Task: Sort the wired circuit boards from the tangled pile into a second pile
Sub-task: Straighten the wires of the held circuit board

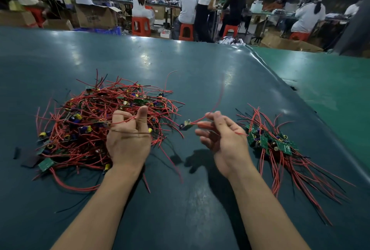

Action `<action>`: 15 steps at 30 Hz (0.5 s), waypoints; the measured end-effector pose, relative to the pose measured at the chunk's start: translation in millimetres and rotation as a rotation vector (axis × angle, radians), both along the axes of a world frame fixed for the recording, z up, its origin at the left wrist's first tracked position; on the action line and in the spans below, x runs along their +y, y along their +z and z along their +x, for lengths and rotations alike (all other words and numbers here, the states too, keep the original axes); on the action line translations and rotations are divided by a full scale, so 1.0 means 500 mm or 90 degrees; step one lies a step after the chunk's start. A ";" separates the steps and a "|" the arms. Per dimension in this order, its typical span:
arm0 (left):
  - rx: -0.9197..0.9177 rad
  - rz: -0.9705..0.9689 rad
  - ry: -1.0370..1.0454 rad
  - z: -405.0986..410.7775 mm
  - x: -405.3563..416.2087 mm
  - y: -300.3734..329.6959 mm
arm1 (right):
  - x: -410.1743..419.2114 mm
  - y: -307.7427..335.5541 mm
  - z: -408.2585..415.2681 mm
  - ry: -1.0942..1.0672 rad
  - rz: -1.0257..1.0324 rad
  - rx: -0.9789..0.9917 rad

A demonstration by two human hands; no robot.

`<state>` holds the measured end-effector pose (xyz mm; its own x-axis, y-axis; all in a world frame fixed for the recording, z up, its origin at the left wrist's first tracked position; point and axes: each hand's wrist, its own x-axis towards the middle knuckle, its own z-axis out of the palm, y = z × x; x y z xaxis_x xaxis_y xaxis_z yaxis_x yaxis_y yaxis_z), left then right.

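Note:
A big tangled pile point(84, 121) of small green circuit boards with red and black wires lies on the left of the dark green table point(180, 65). A smaller sorted pile point(280, 145) lies on the right, its wires fanned toward me. My left hand point(128, 139) rests over the tangled pile's right side, fingers curled around red wires. My right hand point(222, 139) hovers between the piles and pinches the red wire of one small board point(186, 125), which hangs just left of its fingers.
A lighter green table surface point(320, 81) adjoins at the right along a raised seam. A dark scrap point(30, 159) lies at the tangled pile's left edge. Beyond the far edge, several seated workers, orange stools point(141, 26) and cardboard boxes fill the room.

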<state>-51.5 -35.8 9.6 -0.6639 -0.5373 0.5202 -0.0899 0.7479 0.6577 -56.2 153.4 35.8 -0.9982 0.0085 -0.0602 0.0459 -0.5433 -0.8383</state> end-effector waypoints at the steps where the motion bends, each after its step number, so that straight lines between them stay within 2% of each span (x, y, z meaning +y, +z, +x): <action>1: 0.018 -0.019 -0.001 0.002 0.000 0.002 | 0.005 0.006 -0.001 0.001 -0.051 -0.012; 3: 0.027 0.011 0.008 0.002 0.001 0.007 | 0.011 0.011 -0.001 0.008 -0.109 -0.039; 5: 0.012 0.153 -0.033 -0.003 0.006 0.014 | 0.010 0.012 -0.002 0.019 -0.150 -0.064; 6: 0.024 0.304 -0.095 -0.008 0.009 0.016 | 0.010 0.012 -0.003 0.022 -0.165 -0.070; 9: 0.071 0.896 -0.384 -0.002 0.003 0.042 | 0.009 0.013 -0.003 0.035 -0.207 -0.071; 10: 0.101 1.040 -0.460 0.003 -0.002 0.047 | 0.009 0.013 -0.003 0.040 -0.221 -0.068; 11: 0.137 1.132 -0.505 0.003 -0.009 0.046 | 0.010 0.012 -0.004 0.044 -0.234 -0.064; 13: 0.190 1.183 -0.522 0.000 -0.010 0.044 | 0.012 0.012 -0.004 0.043 -0.251 -0.060; 15: 0.163 1.108 -0.461 -0.001 0.015 0.040 | 0.014 0.013 -0.005 0.038 -0.264 -0.065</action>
<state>-52.1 -28.5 29.6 -0.9753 -0.1931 -0.1073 0.1008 -0.8211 0.5619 -58.7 160.2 42.4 -0.9850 -0.0946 -0.1446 0.1586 -0.8270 -0.5393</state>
